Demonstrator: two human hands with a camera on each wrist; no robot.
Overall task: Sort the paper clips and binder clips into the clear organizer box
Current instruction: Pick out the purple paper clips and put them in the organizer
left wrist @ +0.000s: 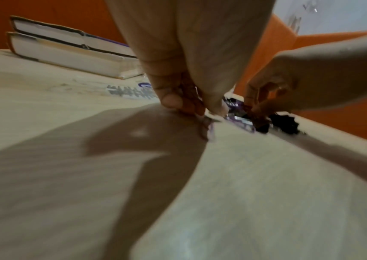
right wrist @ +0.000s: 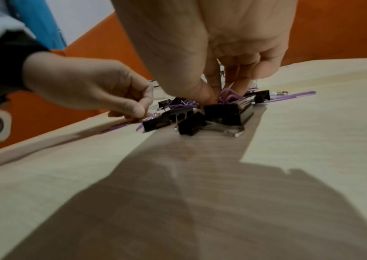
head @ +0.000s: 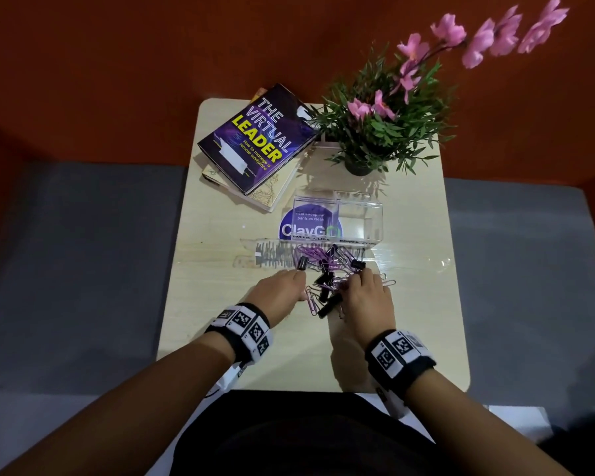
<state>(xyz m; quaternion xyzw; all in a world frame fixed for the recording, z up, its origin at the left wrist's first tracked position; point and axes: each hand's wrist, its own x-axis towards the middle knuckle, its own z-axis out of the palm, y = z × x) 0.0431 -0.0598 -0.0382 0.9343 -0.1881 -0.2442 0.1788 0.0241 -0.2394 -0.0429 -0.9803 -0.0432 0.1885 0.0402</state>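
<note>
A mixed pile of purple paper clips (head: 311,253) and black binder clips (head: 327,303) lies mid-table in front of the clear organizer box (head: 378,218), partly on its flat open lid (head: 251,244). The box has two compartments with handwritten labels on the front edge. My left hand (head: 303,280) is at the pile's left edge, thumb and fingers pinching a purple paper clip (left wrist: 210,125) against the table. My right hand (head: 356,278) reaches into the pile from the right, its fingertips (right wrist: 209,98) pinching purple paper clips (right wrist: 228,95) above a binder clip (right wrist: 229,112).
Two stacked books (head: 255,142) lie at the table's back left. A potted plant (head: 368,139) with pink flowers stands at the back right. A round blue sticker (head: 306,225) shows through the box. The table's (head: 220,338) near edge meets my lap.
</note>
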